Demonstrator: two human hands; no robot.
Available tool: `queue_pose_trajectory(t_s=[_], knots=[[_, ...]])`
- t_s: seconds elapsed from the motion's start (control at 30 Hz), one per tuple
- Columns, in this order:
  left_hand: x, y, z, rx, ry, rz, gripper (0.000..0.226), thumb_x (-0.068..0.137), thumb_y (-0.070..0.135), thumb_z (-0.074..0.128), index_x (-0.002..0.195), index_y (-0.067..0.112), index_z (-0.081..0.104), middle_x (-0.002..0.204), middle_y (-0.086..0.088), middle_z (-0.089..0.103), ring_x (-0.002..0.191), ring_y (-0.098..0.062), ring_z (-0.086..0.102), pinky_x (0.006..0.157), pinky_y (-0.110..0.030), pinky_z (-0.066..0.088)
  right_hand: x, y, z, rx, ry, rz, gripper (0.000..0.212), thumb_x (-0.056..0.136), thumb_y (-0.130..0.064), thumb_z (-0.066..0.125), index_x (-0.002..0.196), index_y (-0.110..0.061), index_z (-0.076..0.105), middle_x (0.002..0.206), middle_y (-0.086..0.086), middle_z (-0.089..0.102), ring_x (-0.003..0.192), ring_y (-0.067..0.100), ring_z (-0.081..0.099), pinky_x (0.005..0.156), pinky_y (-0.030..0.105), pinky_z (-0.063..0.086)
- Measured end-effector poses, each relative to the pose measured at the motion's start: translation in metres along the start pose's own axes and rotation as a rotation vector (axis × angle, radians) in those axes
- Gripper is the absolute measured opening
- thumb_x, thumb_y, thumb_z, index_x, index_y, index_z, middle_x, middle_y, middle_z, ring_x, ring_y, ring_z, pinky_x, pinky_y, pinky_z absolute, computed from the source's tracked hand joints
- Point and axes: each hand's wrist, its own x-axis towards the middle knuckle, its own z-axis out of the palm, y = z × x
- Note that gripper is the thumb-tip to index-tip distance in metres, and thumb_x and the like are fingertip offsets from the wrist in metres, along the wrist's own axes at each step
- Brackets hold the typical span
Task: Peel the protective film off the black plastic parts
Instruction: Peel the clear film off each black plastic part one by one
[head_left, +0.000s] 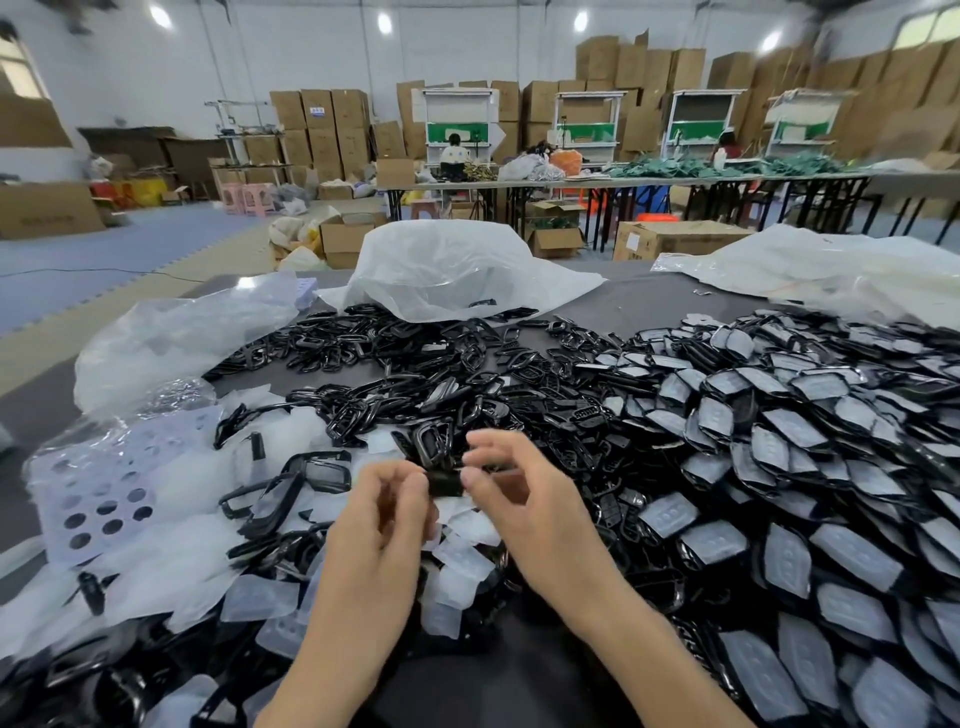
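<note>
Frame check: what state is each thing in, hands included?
left hand, pinching one end of the held black part
right hand, pinching the other end
held black part, lifted between both hands; film on or off cannot be told
right pile of parts, film on
middle pile of parts, bare, film off
film scraps, loose, heaped at left

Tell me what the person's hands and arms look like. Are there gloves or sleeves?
No gloves. The left hand and the right hand are bare, and no ring shows on either. The left forearm and the right forearm are bare as well: no sleeve, watch or bracelet is in view.
</note>
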Motion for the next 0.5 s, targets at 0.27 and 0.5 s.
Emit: queue_pose_trajectory(t_s=[0.27,0.5], knots=[[0.012,-0.010,-0.012,-0.375,0.137,-0.299,0.026,0.094,0.001,0.053,0.085,0.018,0.070,0.082,-0.005,0.072,0.069,-0.017,0.067,0.063,-0.021,0.055,0.069,0.025,0.036,-0.938,-0.250,-0.136,0.050,0.102,-0.036,0.048,0.150,-0.023,0.038,0.146,0.003,0.042,0.128,0.026,0.043,0.107,0.039,0.036],[0.007,-0.002,-0.008,-0.251,0.101,-0.197,0.011,0.092,0.028,0.065,0.082,0.027,0.071,0.076,-0.003,0.071,0.069,-0.013,0.067,0.068,-0.017,0.055,0.061,0.028,0.031,-1.020,-0.132,-0.326,0.031,0.104,-0.035,0.043,0.126,-0.018,0.057,0.121,0.001,0.058,0.110,0.022,0.055,0.093,0.034,0.039]])
